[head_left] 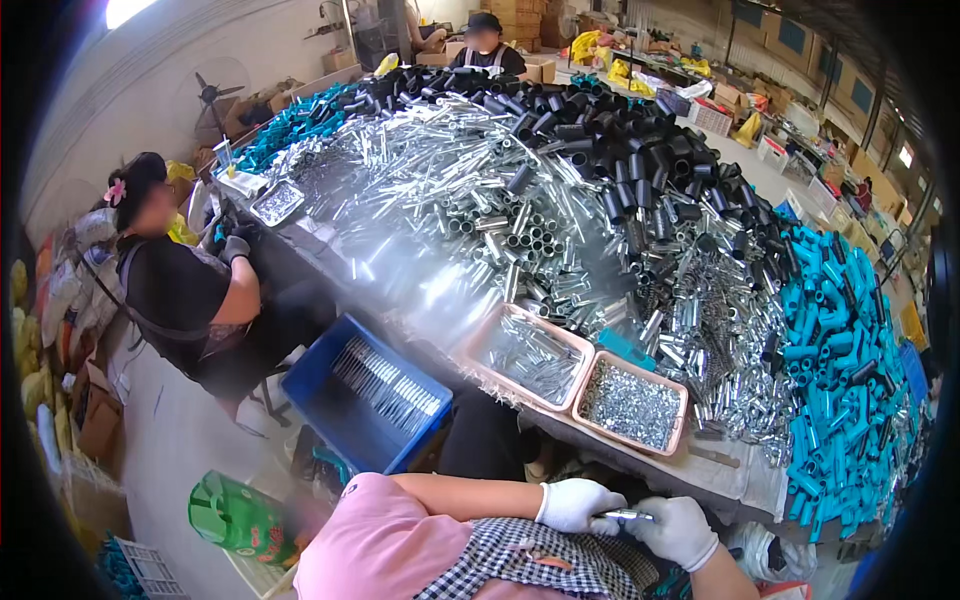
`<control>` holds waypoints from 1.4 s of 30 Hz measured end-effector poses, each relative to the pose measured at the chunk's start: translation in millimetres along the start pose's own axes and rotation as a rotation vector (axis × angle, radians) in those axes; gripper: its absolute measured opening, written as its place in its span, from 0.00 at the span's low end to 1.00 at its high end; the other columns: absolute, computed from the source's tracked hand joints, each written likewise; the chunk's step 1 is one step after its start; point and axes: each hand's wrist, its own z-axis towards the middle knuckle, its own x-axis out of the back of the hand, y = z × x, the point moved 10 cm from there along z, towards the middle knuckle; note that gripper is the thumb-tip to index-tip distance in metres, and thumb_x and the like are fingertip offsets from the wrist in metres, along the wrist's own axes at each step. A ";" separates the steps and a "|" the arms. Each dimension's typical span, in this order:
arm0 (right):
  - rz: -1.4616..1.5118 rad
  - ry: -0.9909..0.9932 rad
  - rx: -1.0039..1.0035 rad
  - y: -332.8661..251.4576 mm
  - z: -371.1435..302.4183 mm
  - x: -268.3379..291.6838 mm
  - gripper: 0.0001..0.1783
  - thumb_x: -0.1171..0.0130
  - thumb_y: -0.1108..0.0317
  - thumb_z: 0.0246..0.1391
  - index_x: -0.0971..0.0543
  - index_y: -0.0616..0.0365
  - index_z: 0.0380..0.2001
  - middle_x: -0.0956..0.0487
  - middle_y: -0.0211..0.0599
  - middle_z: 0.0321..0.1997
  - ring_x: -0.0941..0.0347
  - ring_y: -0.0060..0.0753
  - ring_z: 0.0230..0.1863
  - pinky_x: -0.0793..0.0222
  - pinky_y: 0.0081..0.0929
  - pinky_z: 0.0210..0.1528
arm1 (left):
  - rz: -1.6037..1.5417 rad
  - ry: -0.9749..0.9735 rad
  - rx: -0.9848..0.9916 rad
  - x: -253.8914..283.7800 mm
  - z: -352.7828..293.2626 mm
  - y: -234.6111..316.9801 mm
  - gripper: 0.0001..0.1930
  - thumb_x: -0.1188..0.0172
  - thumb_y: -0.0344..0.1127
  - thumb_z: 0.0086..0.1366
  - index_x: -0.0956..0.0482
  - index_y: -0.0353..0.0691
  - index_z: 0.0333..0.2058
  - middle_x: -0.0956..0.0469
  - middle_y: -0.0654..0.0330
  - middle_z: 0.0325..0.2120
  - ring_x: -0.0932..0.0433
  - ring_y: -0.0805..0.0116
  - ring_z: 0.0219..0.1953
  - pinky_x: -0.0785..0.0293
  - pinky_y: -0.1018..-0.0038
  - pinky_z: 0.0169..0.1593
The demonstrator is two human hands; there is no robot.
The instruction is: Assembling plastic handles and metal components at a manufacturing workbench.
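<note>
In white gloves, my left hand (578, 505) and my right hand (681, 531) meet low in the view, in front of the checked apron. Between them is a small shiny metal rod-shaped part (628, 514). Fingers of both hands are closed on its ends, which hides part of it. Just beyond, at the table's near edge, stand two pink trays. The left tray (590, 372) holds thin metal pins, and the right tray (683, 408) is full of small silver pieces. A flat teal piece (627, 349) lies behind them.
Across the table spread silver metal tubes (520, 240), black sleeves (640, 165) and teal handle-like parts (835, 340). A blue crate (318, 372) with rows of metal pieces stands left, near a green container (235, 515). Two co-workers sit at the left and far sides.
</note>
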 end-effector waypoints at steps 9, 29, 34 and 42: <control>-0.184 0.158 0.233 -48.0 6.5 15.4 0.16 0.32 0.58 0.43 0.19 0.56 0.33 0.19 0.43 0.26 0.21 0.48 0.29 0.26 0.39 0.32 | -0.015 -0.024 0.033 3.7 -1.6 -12.2 0.20 0.41 0.50 0.65 0.27 0.38 0.43 0.23 0.45 0.28 0.23 0.42 0.33 0.29 0.56 0.36; -0.338 0.158 0.108 -44.5 29.6 25.1 0.18 0.32 0.55 0.43 0.19 0.58 0.32 0.18 0.41 0.26 0.20 0.43 0.28 0.25 0.36 0.31 | -0.082 -0.076 -0.011 6.1 3.1 -32.1 0.20 0.44 0.50 0.66 0.27 0.37 0.43 0.22 0.43 0.29 0.22 0.42 0.34 0.28 0.55 0.38; -0.305 0.035 0.075 -26.2 25.8 8.2 0.13 0.32 0.57 0.43 0.18 0.55 0.28 0.20 0.42 0.24 0.21 0.46 0.27 0.26 0.38 0.30 | -0.104 -0.112 0.016 0.1 4.7 -34.4 0.22 0.44 0.51 0.66 0.28 0.37 0.46 0.22 0.43 0.31 0.22 0.42 0.36 0.27 0.55 0.40; -0.250 0.053 0.098 -12.9 5.2 -6.3 0.13 0.41 0.57 0.52 0.19 0.53 0.23 0.21 0.41 0.21 0.22 0.46 0.25 0.27 0.39 0.28 | -0.050 -0.160 -0.081 -25.1 -1.4 -14.2 0.22 0.44 0.54 0.65 0.26 0.38 0.43 0.22 0.45 0.30 0.22 0.42 0.35 0.27 0.54 0.38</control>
